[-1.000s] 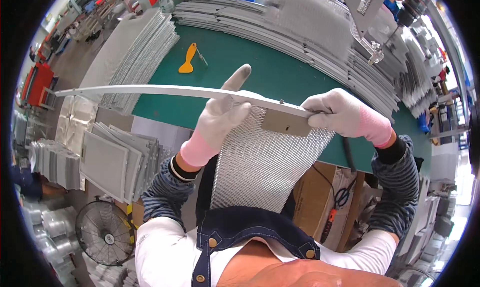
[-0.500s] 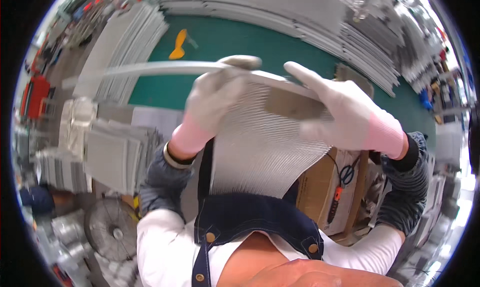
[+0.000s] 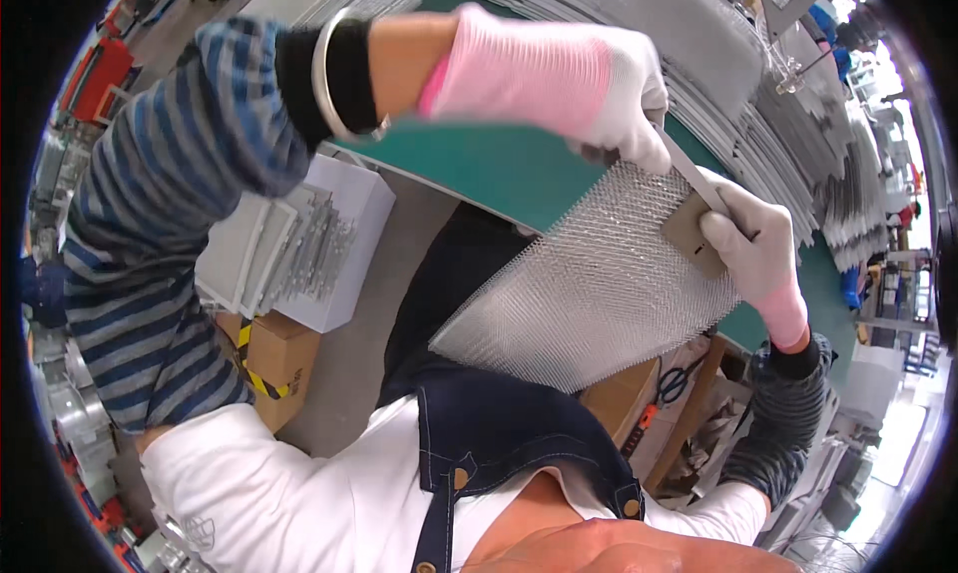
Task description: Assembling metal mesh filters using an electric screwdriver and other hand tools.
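A silvery metal mesh sheet (image 3: pixel 589 284) hangs tilted in front of my chest. A narrow light-metal strip (image 3: pixel 691 174) runs along its upper right edge. My gloved left hand (image 3: pixel 624 99) reaches across from the left with the elbow raised, its fingers closed round the strip's upper end at the mesh corner. My gloved right hand (image 3: pixel 755 242) pinches the strip's lower end, thumb in front. Beside that thumb a flat grey-brown piece (image 3: pixel 694 236) with small dark slots lies against the mesh; I cannot tell if it is fixed there.
A green tabletop (image 3: pixel 479 169) lies beyond, with stacked grey panels (image 3: pixel 738 144) at its far side. Framed panels (image 3: pixel 269 249) stand on a white box at left, above a cardboard box (image 3: pixel 284 358). Scissors (image 3: pixel 676 381) and an orange-handled tool (image 3: pixel 644 418) rest below the mesh.
My left hand has swung up and right, its forearm now crossing above the table. The strip no longer sticks out left and slants down the mesh edge. The mesh has turned and my right hand lowered slightly.
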Demonstrator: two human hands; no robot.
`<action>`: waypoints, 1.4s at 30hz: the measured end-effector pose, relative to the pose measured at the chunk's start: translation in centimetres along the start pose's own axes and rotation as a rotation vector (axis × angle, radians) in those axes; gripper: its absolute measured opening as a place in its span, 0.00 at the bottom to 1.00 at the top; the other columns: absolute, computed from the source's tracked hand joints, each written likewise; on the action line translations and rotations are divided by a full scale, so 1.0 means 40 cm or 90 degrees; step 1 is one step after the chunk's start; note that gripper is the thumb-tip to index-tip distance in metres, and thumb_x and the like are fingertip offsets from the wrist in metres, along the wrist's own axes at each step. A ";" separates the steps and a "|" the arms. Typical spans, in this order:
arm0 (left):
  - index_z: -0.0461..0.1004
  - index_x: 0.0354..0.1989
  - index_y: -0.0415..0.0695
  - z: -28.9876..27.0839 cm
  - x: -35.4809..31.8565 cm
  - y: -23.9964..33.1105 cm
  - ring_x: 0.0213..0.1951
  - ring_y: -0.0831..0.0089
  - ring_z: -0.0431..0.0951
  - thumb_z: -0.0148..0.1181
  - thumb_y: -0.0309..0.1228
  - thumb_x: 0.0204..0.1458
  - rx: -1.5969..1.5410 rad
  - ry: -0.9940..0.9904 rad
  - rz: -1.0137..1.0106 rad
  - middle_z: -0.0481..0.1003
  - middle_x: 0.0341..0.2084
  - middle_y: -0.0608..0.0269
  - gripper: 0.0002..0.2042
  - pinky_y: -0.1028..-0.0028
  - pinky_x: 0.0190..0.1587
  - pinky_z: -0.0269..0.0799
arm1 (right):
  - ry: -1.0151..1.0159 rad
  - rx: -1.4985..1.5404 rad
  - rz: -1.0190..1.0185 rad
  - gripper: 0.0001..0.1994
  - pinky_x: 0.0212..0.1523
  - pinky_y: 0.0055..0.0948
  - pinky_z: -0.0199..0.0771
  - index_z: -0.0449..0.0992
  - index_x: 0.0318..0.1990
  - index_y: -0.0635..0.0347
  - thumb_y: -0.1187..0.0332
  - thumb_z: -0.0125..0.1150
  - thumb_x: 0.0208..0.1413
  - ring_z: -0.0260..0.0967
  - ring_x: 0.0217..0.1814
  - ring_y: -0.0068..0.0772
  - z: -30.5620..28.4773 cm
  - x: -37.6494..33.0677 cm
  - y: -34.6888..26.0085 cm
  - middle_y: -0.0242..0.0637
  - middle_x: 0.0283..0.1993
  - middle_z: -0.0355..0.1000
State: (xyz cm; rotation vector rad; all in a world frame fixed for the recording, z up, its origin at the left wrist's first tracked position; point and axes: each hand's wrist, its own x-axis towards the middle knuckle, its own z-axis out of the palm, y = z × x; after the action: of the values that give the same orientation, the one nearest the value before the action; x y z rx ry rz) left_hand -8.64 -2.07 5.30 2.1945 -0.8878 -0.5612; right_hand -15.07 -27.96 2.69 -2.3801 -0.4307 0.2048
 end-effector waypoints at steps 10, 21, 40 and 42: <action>0.74 0.38 0.37 0.179 -0.051 -0.175 0.28 0.85 0.66 0.61 0.31 0.56 -0.406 0.208 -0.007 0.70 0.26 0.73 0.09 0.80 0.31 0.64 | -0.088 0.062 -0.087 0.19 0.34 0.21 0.72 0.75 0.55 0.66 0.68 0.60 0.59 0.66 0.28 0.18 0.047 0.088 0.060 0.32 0.29 0.73; 0.72 0.39 0.39 0.124 -0.012 -0.191 0.20 0.86 0.63 0.59 0.33 0.59 -0.433 0.164 -0.014 0.66 0.23 0.73 0.10 0.83 0.22 0.61 | -0.095 0.084 -0.036 0.19 0.39 0.20 0.72 0.75 0.56 0.65 0.68 0.59 0.57 0.64 0.32 0.16 0.042 0.112 0.037 0.31 0.32 0.73; 0.74 0.33 0.40 0.164 -0.010 -0.221 0.25 0.83 0.63 0.63 0.39 0.56 -0.341 0.188 -0.050 0.66 0.21 0.75 0.13 0.79 0.31 0.62 | -0.066 0.045 -0.009 0.20 0.39 0.21 0.70 0.75 0.57 0.62 0.68 0.62 0.57 0.64 0.32 0.16 0.063 0.110 0.061 0.30 0.33 0.72; 0.74 0.31 0.40 0.201 -0.010 -0.229 0.26 0.84 0.64 0.64 0.41 0.57 -0.371 0.232 -0.068 0.68 0.22 0.74 0.15 0.79 0.30 0.63 | -0.065 0.041 0.010 0.20 0.35 0.19 0.69 0.75 0.57 0.63 0.67 0.63 0.58 0.63 0.29 0.17 0.070 0.111 0.069 0.30 0.31 0.72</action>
State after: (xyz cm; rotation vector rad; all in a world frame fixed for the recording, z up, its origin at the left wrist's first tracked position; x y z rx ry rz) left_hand -9.83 -0.49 -6.72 1.7331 -0.3532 -0.3867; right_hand -10.97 -26.59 -1.36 -2.3177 -0.4465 0.3443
